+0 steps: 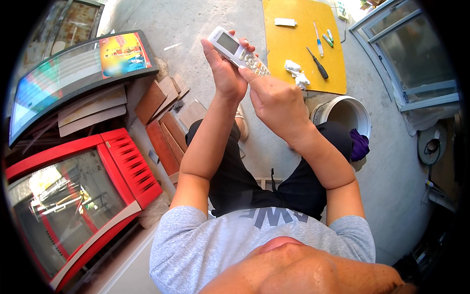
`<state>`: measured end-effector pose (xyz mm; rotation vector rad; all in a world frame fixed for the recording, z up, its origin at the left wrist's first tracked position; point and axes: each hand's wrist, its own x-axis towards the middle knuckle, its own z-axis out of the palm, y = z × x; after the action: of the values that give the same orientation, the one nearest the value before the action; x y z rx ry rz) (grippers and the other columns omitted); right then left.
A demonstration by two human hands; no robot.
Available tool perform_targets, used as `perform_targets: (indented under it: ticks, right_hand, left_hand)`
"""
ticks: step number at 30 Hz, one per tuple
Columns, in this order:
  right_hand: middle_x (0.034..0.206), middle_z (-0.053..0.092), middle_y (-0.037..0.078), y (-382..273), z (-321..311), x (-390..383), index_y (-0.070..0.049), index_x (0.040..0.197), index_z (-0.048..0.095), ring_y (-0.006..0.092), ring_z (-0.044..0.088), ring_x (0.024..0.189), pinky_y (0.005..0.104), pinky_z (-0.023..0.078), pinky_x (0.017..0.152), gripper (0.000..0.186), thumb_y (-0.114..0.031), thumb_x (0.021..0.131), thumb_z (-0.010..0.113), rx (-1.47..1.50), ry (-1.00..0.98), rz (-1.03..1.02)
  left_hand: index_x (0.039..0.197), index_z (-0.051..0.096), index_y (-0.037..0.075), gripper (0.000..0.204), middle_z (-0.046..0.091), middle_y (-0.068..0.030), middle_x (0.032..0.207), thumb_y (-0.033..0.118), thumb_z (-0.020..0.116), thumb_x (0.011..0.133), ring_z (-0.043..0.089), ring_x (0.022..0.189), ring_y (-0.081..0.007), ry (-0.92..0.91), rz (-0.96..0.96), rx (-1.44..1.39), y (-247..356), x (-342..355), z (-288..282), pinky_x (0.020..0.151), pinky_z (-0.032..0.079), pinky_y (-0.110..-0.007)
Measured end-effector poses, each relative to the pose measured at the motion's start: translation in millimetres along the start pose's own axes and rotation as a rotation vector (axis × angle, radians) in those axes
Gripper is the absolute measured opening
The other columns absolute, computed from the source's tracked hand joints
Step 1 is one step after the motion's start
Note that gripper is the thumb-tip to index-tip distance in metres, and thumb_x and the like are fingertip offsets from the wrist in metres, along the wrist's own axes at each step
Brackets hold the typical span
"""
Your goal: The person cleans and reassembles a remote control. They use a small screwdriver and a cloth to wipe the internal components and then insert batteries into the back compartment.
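A white remote control (239,52) with a small grey screen and a keypad lies tilted in my left hand (229,81), its fingers wrapped round the far side and the thumb along the near edge. My right hand (280,100) is closed, with its fingertips against the remote's near edge beside the keys. What those fingers pinch, if anything, is too small to make out. Just beyond the right hand, crumpled white tissues (297,72) lie on a yellow board (306,46). A black-handled screwdriver (319,66) rests beside them.
Farther along the board are a white cover-like piece (285,22), a thin screwdriver (319,45) and green batteries (328,39). A white bucket (364,117) with a purple cloth (360,144) stands right. Left are a red-framed cabinet (134,164), a glass panel (63,81) and wooden boards (159,139).
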<state>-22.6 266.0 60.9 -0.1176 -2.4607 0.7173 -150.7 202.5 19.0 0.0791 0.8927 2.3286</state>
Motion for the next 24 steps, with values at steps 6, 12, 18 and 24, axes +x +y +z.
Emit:
perform_targets:
  ticks: [6,12,18,24]
  right_hand:
    - [0.075,0.066,0.015,-0.3,-1.3,2.1,-0.006,0.113,0.067,0.0300,0.066,0.066,0.0377,0.054,0.060,0.029,-0.008,0.085,0.060,0.230,-0.016,0.129]
    - [0.085,0.068,0.020,1.8,-4.5,5.6,-0.005,0.110,0.069,0.0353,0.067,0.075,0.0397,0.055,0.067,0.026,-0.007,0.087,0.057,0.432,-0.024,0.243]
    - [0.090,0.068,0.021,8.7,-5.5,4.8,-0.003,0.109,0.069,0.0355,0.068,0.079,0.0389,0.055,0.070,0.025,-0.007,0.088,0.056,0.486,-0.053,0.276]
    - [0.085,0.068,0.018,6.8,3.2,1.0,-0.004,0.112,0.067,0.0341,0.068,0.073,0.0396,0.055,0.066,0.027,-0.008,0.087,0.058,0.374,0.030,0.171]
  left_hand:
    - [0.119,0.047,0.012,0.072,0.058,-0.0074,0.094,0.076,0.033,0.090,0.056,0.090,-0.0253,-0.037,-0.001,0.005,1.2,-0.8,-3.5,0.086,0.047,-0.048]
    - [0.119,0.046,0.011,0.072,0.057,-0.0088,0.096,0.075,0.032,0.090,0.055,0.090,-0.0262,-0.077,-0.010,-0.030,2.8,-1.1,-2.5,0.088,0.046,-0.051]
    - [0.119,0.044,0.011,0.074,0.059,-0.0069,0.089,0.077,0.032,0.090,0.055,0.086,-0.0237,-0.076,-0.035,-0.040,2.4,-3.5,3.0,0.082,0.048,-0.044]
    - [0.118,0.045,0.012,0.073,0.059,-0.0069,0.089,0.078,0.033,0.089,0.055,0.086,-0.0239,-0.086,-0.061,-0.070,2.7,-3.2,5.1,0.082,0.048,-0.045]
